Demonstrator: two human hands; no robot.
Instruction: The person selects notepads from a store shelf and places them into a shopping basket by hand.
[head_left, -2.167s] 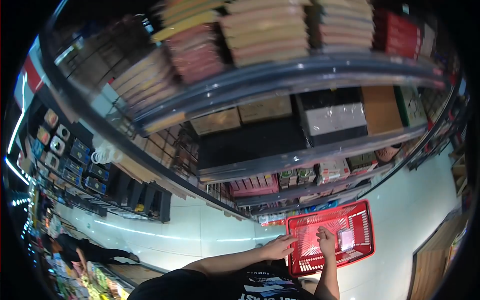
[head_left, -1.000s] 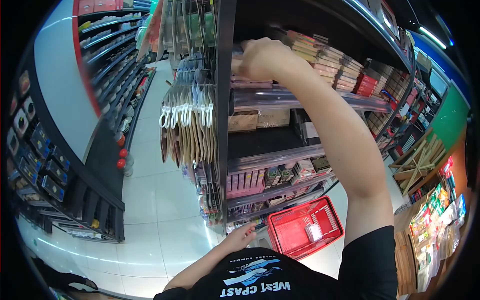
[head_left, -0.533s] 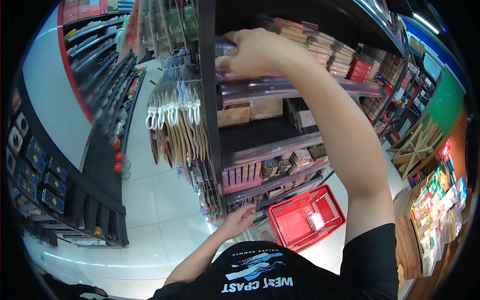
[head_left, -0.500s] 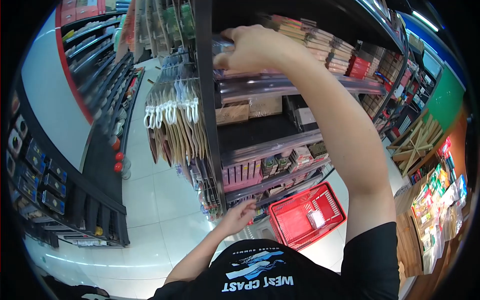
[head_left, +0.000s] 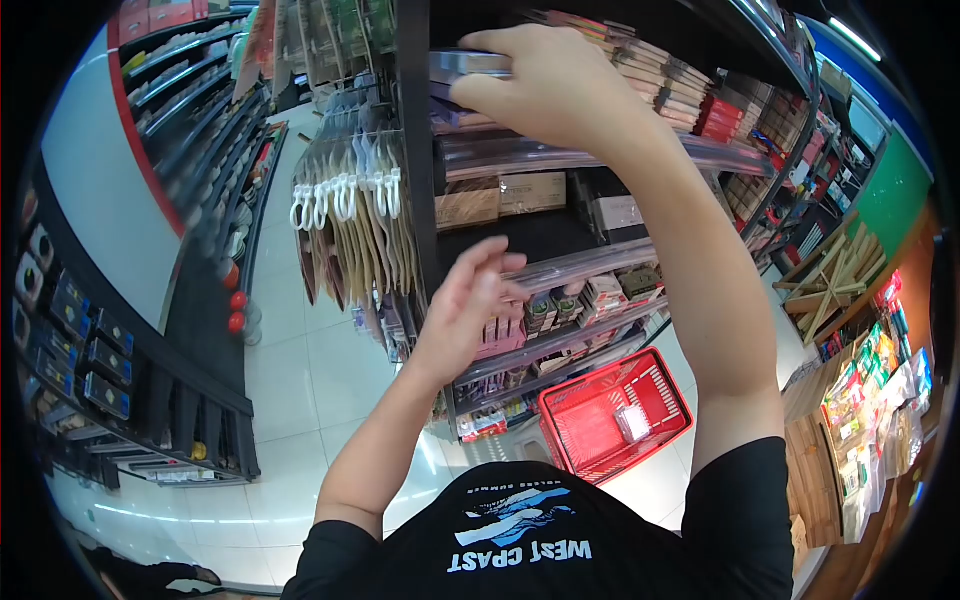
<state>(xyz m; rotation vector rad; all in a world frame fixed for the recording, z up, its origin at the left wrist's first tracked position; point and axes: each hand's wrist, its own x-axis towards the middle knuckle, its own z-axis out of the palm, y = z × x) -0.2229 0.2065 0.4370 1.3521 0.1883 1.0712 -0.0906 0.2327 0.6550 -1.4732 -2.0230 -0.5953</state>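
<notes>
At the upper shelf (head_left: 600, 165), my right hand (head_left: 555, 85) grips the end of a flat blue-grey box (head_left: 465, 66) between thumb and fingers. The box sits over a purple stack (head_left: 460, 115) at the shelf's left end; my hand covers its right part. My left hand (head_left: 468, 310) is raised in front of the middle shelf, slightly blurred, with its fingers apart and nothing in it. Cardboard boxes (head_left: 530, 192) stand on that shelf just beyond it.
A red shopping basket (head_left: 560, 415) with a small white pack (head_left: 632, 423) inside stands on the floor. Bagged items on white hooks (head_left: 345, 195) hang left of the black shelf post (head_left: 415, 180). Another rack (head_left: 200, 430) stands at the left. Wooden sticks (head_left: 835, 275) lean at the right.
My right hand has drawn back to the right, and more of the blue-grey box shows. My left hand has risen from low by the basket to the middle shelf.
</notes>
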